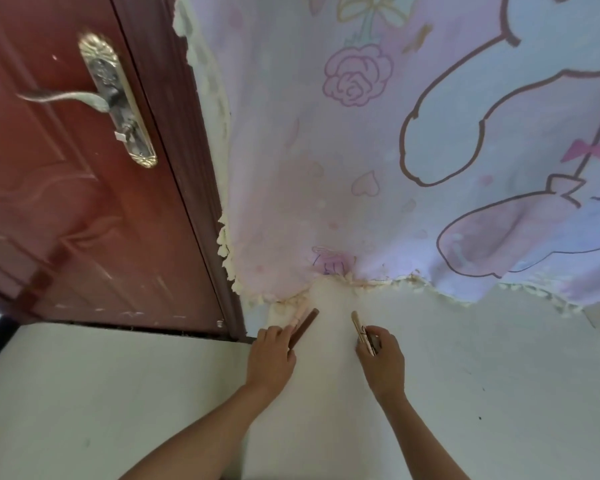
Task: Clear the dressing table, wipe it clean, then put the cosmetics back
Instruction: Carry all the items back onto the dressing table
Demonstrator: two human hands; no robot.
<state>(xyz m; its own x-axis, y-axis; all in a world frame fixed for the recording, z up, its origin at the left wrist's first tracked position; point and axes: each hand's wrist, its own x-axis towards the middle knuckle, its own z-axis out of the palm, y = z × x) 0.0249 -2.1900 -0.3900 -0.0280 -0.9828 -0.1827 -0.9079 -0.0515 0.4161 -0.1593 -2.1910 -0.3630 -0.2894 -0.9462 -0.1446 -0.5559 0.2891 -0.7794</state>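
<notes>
My left hand (271, 360) grips two slim cosmetic sticks, a dark brown one (305, 327) and a pale pink one (298, 317), both pointing up and away from me. My right hand (383, 358) holds a beige cosmetic pen (358, 326) together with at least one more slim stick, partly hidden by the fingers. Both hands hover above the white dressing table top (499, 393), close to its far edge where the wall covering begins.
A pastel cartoon-print sheet (378, 150) with frayed foam edging hangs on the wall behind the table. A red-brown door (66, 202) with a silver lever handle (84, 98) stands at the left, its frame meeting the table's far left corner.
</notes>
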